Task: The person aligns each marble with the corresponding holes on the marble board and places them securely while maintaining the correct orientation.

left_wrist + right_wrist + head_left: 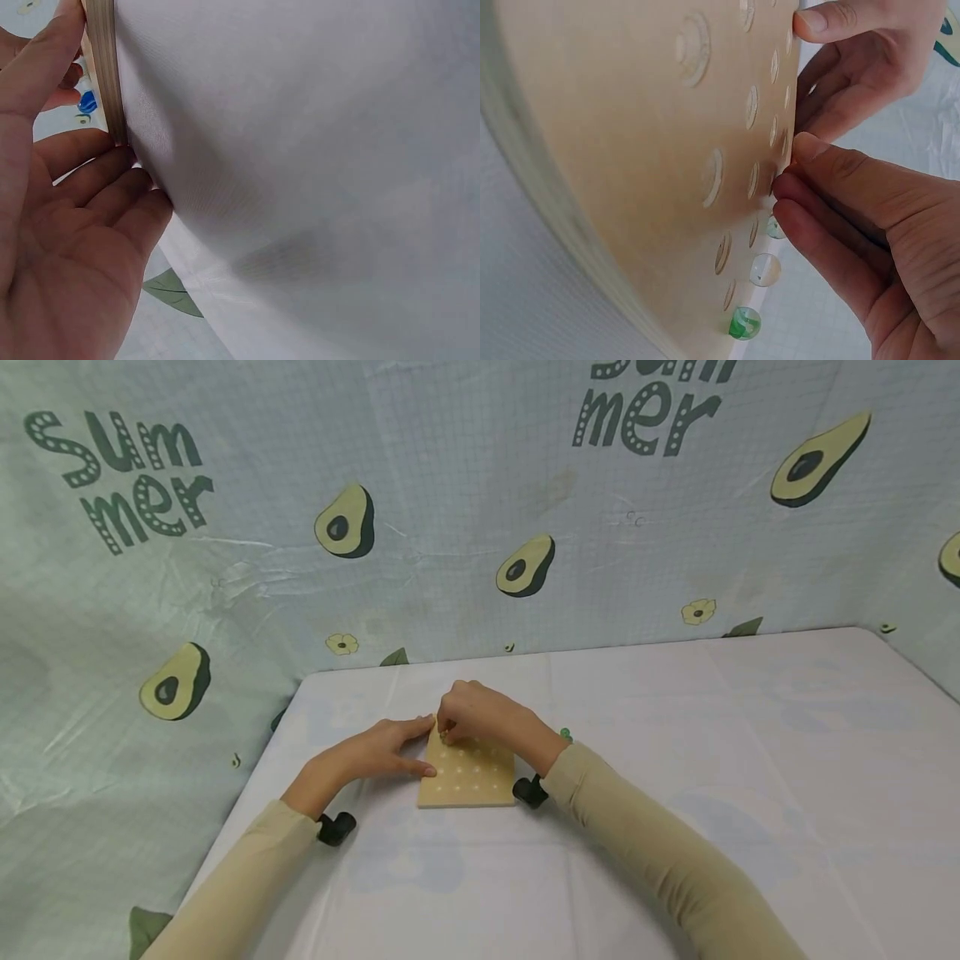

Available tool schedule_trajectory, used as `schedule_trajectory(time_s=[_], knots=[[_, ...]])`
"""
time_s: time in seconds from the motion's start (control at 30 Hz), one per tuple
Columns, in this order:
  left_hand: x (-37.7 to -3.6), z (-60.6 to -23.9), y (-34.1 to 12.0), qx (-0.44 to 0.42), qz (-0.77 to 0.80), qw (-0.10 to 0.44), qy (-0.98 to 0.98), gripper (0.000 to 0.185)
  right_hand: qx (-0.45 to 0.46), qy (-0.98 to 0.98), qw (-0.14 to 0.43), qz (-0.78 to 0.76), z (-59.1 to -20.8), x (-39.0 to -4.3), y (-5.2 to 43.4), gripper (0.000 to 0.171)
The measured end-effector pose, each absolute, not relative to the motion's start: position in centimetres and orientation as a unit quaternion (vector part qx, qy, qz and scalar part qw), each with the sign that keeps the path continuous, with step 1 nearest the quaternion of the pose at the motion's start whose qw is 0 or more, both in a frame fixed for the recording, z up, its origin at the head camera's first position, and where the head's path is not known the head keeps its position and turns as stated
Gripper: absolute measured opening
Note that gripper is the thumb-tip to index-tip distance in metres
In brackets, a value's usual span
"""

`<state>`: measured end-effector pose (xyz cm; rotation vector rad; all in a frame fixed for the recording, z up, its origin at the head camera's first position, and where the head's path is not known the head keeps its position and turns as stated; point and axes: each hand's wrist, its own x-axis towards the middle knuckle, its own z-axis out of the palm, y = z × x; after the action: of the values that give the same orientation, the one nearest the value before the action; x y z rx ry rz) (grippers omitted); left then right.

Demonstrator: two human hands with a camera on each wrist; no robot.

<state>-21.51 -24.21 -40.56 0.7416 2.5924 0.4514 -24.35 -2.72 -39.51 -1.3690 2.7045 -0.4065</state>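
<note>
A pale cloth (pixel 442 468) printed with avocados and "summer" lettering hangs behind the table (pixel 720 760), which I see under a whitish cover. Starting at the left, I have a beige sleeve (pixel 240 881), then a small black camera (pixel 337 829) at the wrist. The left hand (pixel 375 750) is open, its thumb touching the left edge of the board (pixel 468 795) and another finger reaching the far left corner. The dimpled board lies flat on the table, between the hands. My right wrist view shows a green marble (pixel 745 323) and a clear marble (pixel 765 270) on it. The right hand (pixel 487 717) arches over the board's far part, fingers bent, thumb and fingertips close together at the surface; I cannot tell whether they hold anything. A green bead bracelet (pixel 566 735) shows at that wrist.
</note>
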Motion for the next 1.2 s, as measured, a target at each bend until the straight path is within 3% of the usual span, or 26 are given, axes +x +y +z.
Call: schedule_trajectory(time_s=[0.33, 0.7, 0.93, 1.2], knots=[[-21.3, -40.7, -24.2, 0.248, 0.162, 0.203, 0.933, 0.101, -0.454, 0.877, 0.04, -0.152, -39.2, -23.7, -1.3, 0.015], [-21.5, -40.9, -23.9, 0.243, 0.147, 0.203, 0.937, 0.103, -0.433, 0.878, 0.037, -0.2, -37.0, -22.2, 8.2, 0.017], [-21.6, -40.5, -24.1, 0.249, 0.151, 0.203, 0.935, 0.1, -0.434, 0.878, 0.049, -0.197, -38.3, -23.0, 13.8, 0.022], [-21.4, -40.5, -24.0, 0.242, 0.154, 0.207, 0.935, 0.101, -0.508, 0.85, 0.027, -0.138, -40.4, -23.7, 16.0, 0.026]])
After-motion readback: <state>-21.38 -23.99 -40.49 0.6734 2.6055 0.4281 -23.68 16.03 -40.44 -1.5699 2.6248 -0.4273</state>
